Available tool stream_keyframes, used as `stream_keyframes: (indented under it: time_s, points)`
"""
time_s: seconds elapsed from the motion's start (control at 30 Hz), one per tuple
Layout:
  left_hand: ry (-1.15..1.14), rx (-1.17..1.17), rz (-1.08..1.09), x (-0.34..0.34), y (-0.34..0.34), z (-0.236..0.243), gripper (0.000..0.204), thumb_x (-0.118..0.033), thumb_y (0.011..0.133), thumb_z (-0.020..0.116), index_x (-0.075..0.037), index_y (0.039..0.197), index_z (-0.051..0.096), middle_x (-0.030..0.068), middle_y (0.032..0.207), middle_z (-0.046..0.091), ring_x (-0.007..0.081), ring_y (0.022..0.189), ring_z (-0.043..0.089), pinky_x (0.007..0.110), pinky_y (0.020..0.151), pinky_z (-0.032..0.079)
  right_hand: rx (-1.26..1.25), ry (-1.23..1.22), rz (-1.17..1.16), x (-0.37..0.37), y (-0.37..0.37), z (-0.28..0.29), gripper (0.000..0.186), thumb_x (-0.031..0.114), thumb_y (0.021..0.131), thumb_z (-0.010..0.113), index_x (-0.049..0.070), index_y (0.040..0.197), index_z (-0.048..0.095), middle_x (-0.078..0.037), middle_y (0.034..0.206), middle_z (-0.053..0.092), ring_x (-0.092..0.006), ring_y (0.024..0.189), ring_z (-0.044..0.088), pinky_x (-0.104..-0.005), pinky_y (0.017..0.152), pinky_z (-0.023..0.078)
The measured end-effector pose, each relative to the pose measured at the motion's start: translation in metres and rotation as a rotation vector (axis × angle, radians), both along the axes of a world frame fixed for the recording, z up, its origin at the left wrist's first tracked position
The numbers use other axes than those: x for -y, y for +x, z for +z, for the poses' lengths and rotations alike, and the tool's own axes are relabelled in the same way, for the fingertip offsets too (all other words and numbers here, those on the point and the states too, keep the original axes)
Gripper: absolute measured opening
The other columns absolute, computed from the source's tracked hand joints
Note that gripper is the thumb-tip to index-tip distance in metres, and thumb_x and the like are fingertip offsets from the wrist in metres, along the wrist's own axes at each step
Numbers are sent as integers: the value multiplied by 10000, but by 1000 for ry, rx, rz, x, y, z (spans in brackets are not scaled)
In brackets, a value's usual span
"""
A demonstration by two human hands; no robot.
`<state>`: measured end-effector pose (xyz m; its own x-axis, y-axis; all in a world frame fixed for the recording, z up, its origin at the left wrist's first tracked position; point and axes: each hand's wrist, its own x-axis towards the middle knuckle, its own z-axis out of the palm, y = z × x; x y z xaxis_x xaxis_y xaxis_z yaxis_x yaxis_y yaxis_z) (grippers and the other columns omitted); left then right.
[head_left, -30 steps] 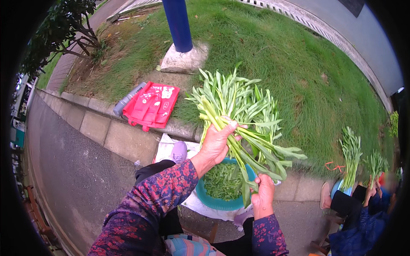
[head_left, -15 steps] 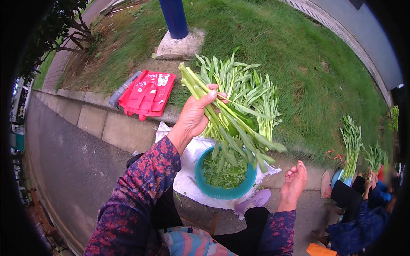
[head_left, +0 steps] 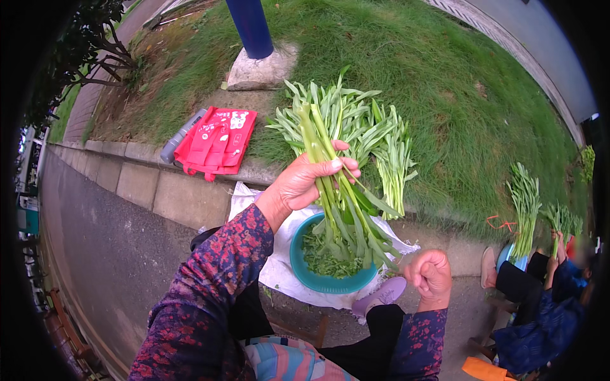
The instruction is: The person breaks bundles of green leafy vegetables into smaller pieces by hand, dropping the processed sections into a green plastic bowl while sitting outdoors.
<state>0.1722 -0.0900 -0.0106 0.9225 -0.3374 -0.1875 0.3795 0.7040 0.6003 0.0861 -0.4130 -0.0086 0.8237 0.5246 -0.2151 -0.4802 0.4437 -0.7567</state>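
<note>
My left hand (head_left: 306,180) is wrapped round a bunch of leafy green stalks (head_left: 311,138), the thick pale ends up and the leaves hanging down. Those leaves hang over a teal basin (head_left: 333,286) that holds torn green leaves (head_left: 327,259). To the right of the basin, apart from the bunch, my right hand (head_left: 432,278) is closed with curled fingers near the leaf tips. Whatever it holds, if anything, is hidden. Behind the bunch, a pile of the same greens (head_left: 391,152) lies at the grass edge.
A white sheet (head_left: 278,265) lies under the basin. Left on the kerb are a red bag (head_left: 219,143) and a grey bottle (head_left: 181,140). A blue post (head_left: 251,28) stands on a stone base. At right, another person (head_left: 537,324) handles greens (head_left: 525,209) by a blue basin.
My left hand has swung the bunch more upright and slightly lower. My right hand has turned and curled its fingers, rising a little. The view has shifted slightly.
</note>
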Motion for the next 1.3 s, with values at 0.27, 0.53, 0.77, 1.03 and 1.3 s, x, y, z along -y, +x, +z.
stream_keyframes:
  time_s: [0.27, 0.53, 0.77, 1.03, 1.3]
  points:
    - [65, -35, -166, 30, -10, -7, 276, -103, 847, 650, -49, 1078, 508, 61, 829, 588, 185, 801, 596, 339, 804, 496, 28, -396, -53, -3, 18, -5, 160, 36, 814, 648, 10, 972, 648, -109, 1063, 583, -114, 799, 579, -243, 716, 461]
    - [747, 104, -262, 70, -41, -23, 284, -43, 887, 581, -28, 1152, 481, 51, 958, 581, 116, 836, 565, 261, 768, 465, 321, -754, -504, -46, 32, 4, 184, 17, 816, 653, 9, 999, 670, -45, 949, 630, -92, 853, 567, -233, 777, 443]
    - [1212, 380, -260, 73, -48, -36, 338, -147, 854, 615, -4, 1111, 449, 211, 952, 594, 339, 887, 591, 410, 775, 451, 449, -775, -541, -43, 31, 3, 115, 45, 827, 653, -6, 926, 683, -49, 851, 645, -102, 792, 579, -234, 744, 451]
    - [1392, 385, -404, 71, -51, -41, 370, -166, 854, 610, -9, 1128, 417, 237, 918, 596, 394, 855, 594, 427, 735, 456, 725, -964, -533, -50, 29, 6, 93, 23, 808, 653, 0, 896, 677, -88, 812, 644, -170, 741, 615, -272, 685, 475]
    - [1447, 452, -410, 68, -51, -40, 321, -147, 851, 602, -23, 1070, 403, 250, 881, 594, 428, 825, 587, 456, 698, 455, 837, -1058, -522, -53, 30, 2, 78, 7, 776, 654, 14, 853, 661, -109, 796, 639, -247, 731, 621, -314, 666, 483]
